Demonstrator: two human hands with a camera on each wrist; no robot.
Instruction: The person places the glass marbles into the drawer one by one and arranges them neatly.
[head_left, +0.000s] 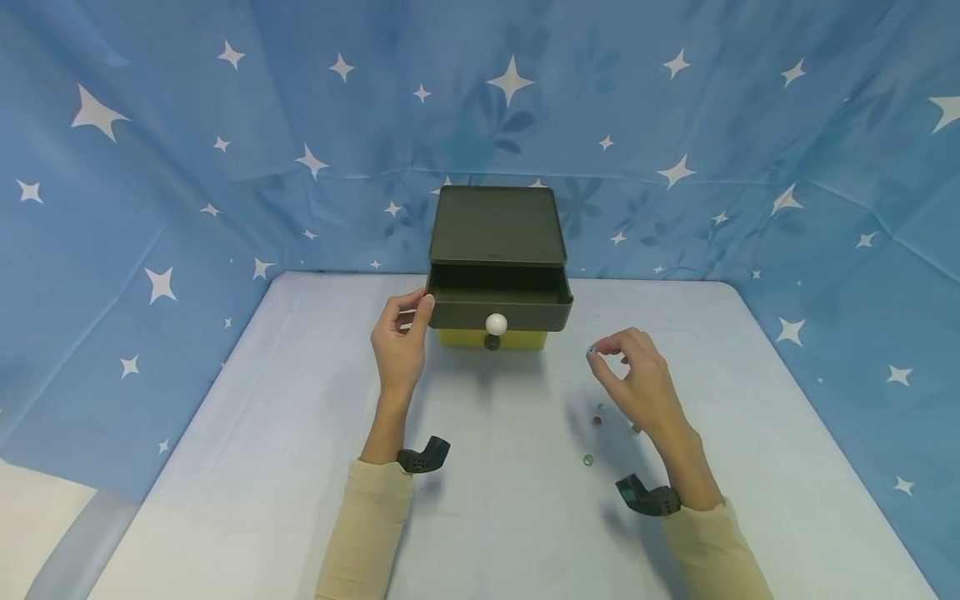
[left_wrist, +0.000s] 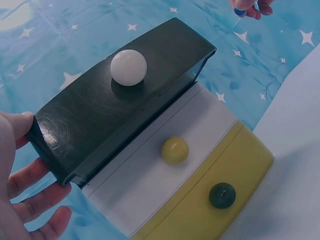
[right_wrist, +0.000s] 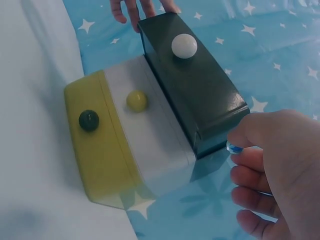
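Note:
A small chest of three stacked drawers has its dark green top drawer pulled out, with a white round knob. My left hand holds that drawer at its left front corner, thumb on the front and fingers beneath. Between thumb and forefinger, my right hand pinches a small shiny blue bead-like piece, held in the air to the right of the drawer. In the right wrist view the piece is close to the drawer's right corner. The visible inside of the drawer is dark.
Below are a white drawer with a yellow knob and a yellow drawer with a dark green knob. Several small round pieces, one greenish and one reddish, lie on the white table. A starry blue cloth hangs behind.

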